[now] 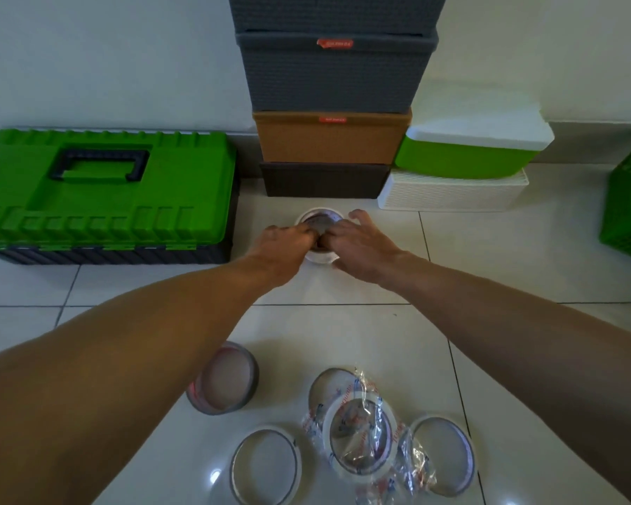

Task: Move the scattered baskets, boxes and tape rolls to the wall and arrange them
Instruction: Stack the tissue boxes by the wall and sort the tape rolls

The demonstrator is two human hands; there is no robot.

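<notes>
Left of the grip, the toolbox (pixel 102 191) lies shut. Beyond the grip, lidded baskets (pixel 330 140) stand stacked at the wall, contents hidden. Left grip (pixel 288 238) and right grip (pixel 357 242) curl round a tape stack (pixel 318 218) on the floor, just before the baskets. The rolls look light, stiff and smooth, so holding both sides low seems best. Loose rolls (pixel 357 435) lie behind the grip.
</notes>
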